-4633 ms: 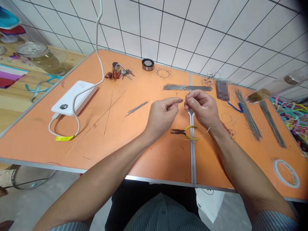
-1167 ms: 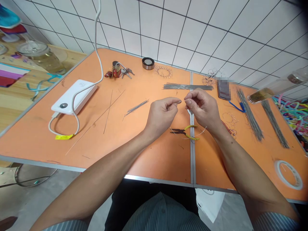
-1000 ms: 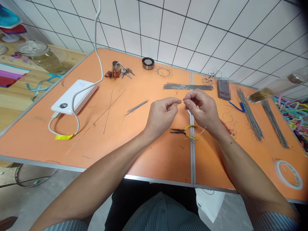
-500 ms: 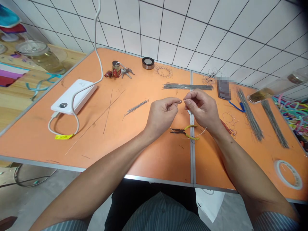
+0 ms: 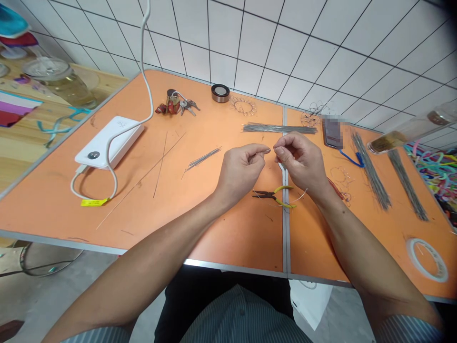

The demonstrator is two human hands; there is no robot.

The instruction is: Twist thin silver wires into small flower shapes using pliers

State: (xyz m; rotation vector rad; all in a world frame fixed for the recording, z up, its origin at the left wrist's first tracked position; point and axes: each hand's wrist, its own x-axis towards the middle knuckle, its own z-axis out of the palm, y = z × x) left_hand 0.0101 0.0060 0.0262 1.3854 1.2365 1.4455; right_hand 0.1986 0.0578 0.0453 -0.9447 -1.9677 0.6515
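Observation:
My left hand [image 5: 243, 169] is closed in a pinch over the middle of the orange table [image 5: 228, 238], its fingertips close to those of my right hand [image 5: 300, 159], which is pinched too. A thin wire [image 5: 303, 195] shows under my right hand, and a short end pokes out below my left palm; both hands seem to hold this wire. Below them lie pliers [image 5: 272, 195] with yellow handles, jaws to the left. A bundle of straight wires [image 5: 278, 128] lies behind my hands, and a smaller bundle [image 5: 203, 158] lies left of my left hand.
At the left are a white power bank [image 5: 109, 142] with a cable and some keys [image 5: 187, 107]. A tape roll [image 5: 220, 93] stands at the back. Rightward are a phone [image 5: 332, 132], wire bundles [image 5: 371, 171], a tilted glass bottle [image 5: 392, 138] and a white ring [image 5: 427, 259].

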